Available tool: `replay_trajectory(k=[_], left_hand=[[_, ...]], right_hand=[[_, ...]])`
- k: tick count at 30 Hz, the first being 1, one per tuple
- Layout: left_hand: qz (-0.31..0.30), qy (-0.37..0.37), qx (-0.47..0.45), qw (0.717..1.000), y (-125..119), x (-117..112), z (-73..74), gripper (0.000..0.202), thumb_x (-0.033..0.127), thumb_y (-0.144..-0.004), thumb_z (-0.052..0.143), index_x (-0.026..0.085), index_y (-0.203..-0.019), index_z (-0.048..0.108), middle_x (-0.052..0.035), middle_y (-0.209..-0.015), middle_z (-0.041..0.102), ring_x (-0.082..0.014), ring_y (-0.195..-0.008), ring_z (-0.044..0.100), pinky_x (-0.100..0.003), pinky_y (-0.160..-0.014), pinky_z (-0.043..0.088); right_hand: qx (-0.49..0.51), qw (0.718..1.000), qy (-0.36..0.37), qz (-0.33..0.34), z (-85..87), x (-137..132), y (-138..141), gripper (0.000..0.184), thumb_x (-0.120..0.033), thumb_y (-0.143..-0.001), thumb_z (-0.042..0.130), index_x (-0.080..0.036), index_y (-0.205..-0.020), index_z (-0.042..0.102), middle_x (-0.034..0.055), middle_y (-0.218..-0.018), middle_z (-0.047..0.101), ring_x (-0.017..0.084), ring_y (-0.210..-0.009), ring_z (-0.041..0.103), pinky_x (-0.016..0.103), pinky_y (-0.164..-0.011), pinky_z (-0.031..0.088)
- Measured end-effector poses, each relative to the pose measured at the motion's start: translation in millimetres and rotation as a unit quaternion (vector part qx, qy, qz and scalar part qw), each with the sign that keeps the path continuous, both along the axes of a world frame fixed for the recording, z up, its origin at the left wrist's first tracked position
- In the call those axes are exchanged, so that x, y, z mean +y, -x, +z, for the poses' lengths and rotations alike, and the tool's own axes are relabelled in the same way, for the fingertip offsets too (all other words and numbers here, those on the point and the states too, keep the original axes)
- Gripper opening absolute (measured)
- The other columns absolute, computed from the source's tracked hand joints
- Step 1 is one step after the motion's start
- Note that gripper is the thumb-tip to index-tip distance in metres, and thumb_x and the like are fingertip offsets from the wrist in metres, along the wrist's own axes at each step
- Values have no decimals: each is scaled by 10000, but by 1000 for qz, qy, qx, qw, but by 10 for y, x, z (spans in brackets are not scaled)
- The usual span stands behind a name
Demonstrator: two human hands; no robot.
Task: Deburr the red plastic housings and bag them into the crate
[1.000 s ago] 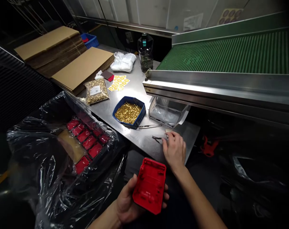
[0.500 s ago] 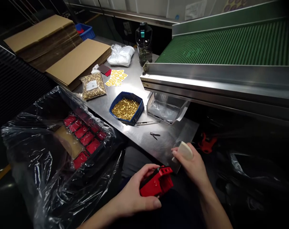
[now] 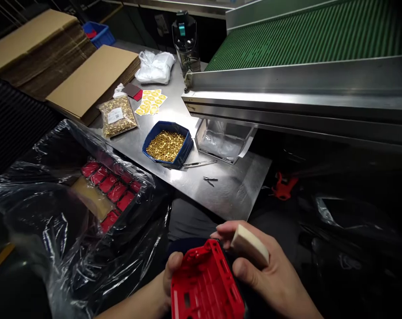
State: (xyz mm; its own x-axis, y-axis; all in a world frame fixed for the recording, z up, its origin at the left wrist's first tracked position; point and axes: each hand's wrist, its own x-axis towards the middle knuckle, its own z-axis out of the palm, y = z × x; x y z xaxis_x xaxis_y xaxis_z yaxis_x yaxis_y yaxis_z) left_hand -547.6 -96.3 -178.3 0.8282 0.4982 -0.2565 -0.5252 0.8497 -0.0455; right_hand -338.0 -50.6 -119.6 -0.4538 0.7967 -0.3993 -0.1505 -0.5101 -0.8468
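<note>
My left hand grips a red plastic housing by its left edge, hollow ribbed side up, low in the view near my lap. My right hand is closed round a small cream-white block, held at the housing's upper right corner with fingertips touching its top edge. On the steel table beyond lie a small metal clip and tweezers.
A blue tray of small brass parts sits mid-table beside a clear plastic bin. A plastic-lined crate of red housings stands at my left. Cardboard sheets, a bag of brass parts, yellow stickers, a bottle and a green conveyor lie farther back.
My right hand picked the white block off the table and brought it down to the housing. My left hand turned the housing over and back, hollow side up, closer to me.
</note>
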Motion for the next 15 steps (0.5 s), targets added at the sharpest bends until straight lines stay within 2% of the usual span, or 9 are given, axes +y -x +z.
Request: replay_trajectory(k=[2, 4, 7, 10, 13, 14, 15], left_hand=[[4, 0, -79, 997, 15, -58, -113, 738, 642, -700, 810, 136, -1226, 708, -106, -1152, 759, -206, -1016, 734, -232, -869, 553], [4, -3, -111, 994, 29, -128, -232, 807, 676, -701, 789, 76, -1233, 694, -146, -1160, 750, -232, -1021, 735, -261, -897, 556], [4, 0, -57, 998, 43, -220, -371, 875, 802, -644, 725, 56, -1102, 748, -181, -1037, 768, -312, -1026, 725, -337, -905, 557], [3, 1, 10, 1000, 66, -249, -444, 871, 873, -600, 677, 86, -962, 772, -195, -928, 762, -376, -1085, 689, -387, -886, 551], [-24, -8, 26, 999, 115, -208, -450, 888, 877, -581, 683, 82, -968, 766, -194, -850, 754, -382, -1018, 707, -388, -826, 558], [-31, -17, 26, 999, 135, -180, -433, 900, 875, -577, 688, 72, -976, 764, -198, -847, 755, -374, -960, 721, -380, -782, 562], [-31, -25, 26, 999, 154, -147, -405, 907, 868, -577, 694, 61, -984, 762, -205, -859, 758, -361, -900, 731, -366, -738, 562]], right_hand=[[10, 1000, 3, 3, 3, 17, 51, 466, -520, -837, 768, -283, -1221, 652, 34, -1120, 705, 186, -997, 645, 226, -863, 510], [18, 1000, 6, 4, 10, 32, 90, 463, -527, -830, 773, -271, -1196, 652, 22, -1032, 695, 168, -916, 634, 213, -794, 506], [42, 999, 24, 9, 48, 36, 135, 435, -522, -842, 760, -263, -1168, 631, -1, -928, 662, 135, -762, 609, 204, -670, 487], [41, 999, 23, 14, 75, 30, 158, 443, -559, -844, 742, -263, -1149, 619, -5, -906, 651, 135, -734, 592, 212, -640, 470], [-60, 997, -43, 2, -66, 74, 149, 457, -608, -876, 679, -286, -1191, 603, 1, -978, 655, 166, -825, 614, 242, -712, 489], [-136, 987, -81, -5, -179, 107, 138, 444, -608, -906, 638, -291, -1212, 587, 8, -1015, 655, 181, -865, 624, 264, -749, 497], [-240, 962, -130, -9, -324, 150, 125, 429, -602, -942, 584, -283, -1229, 568, 22, -1049, 653, 202, -908, 630, 295, -789, 503]])
